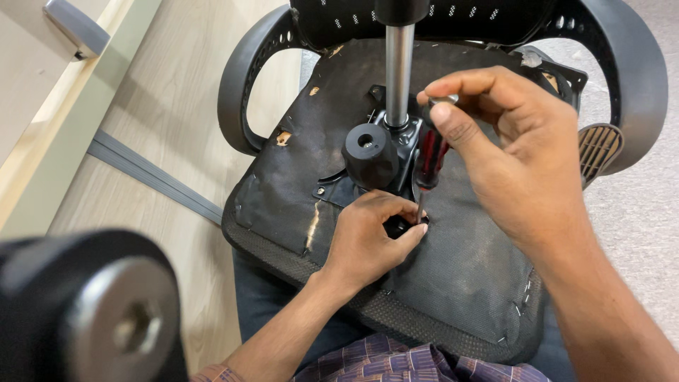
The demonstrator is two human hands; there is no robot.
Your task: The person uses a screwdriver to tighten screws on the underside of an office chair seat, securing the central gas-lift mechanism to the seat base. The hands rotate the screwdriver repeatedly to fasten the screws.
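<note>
An office chair lies upside down across my lap, its black fabric seat underside (467, 269) facing me. A chrome gas-lift post (399, 71) rises from the black metal mechanism (353, 187) at the seat's middle, beside a black knob (370, 154). My right hand (516, 152) grips a screwdriver with a red and black handle (428, 159), held upright with its tip down on the seat. My left hand (371, 237) pinches a small black part (396, 226) at the screwdriver's tip, steadying it against the seat.
Two curved black armrests (244, 78) (636, 78) flank the seat. A black chair-base leg with a metal socket (106, 318) looms at the bottom left. Light wooden floor and a pale cabinet (56, 85) lie to the left, grey carpet (636, 219) to the right.
</note>
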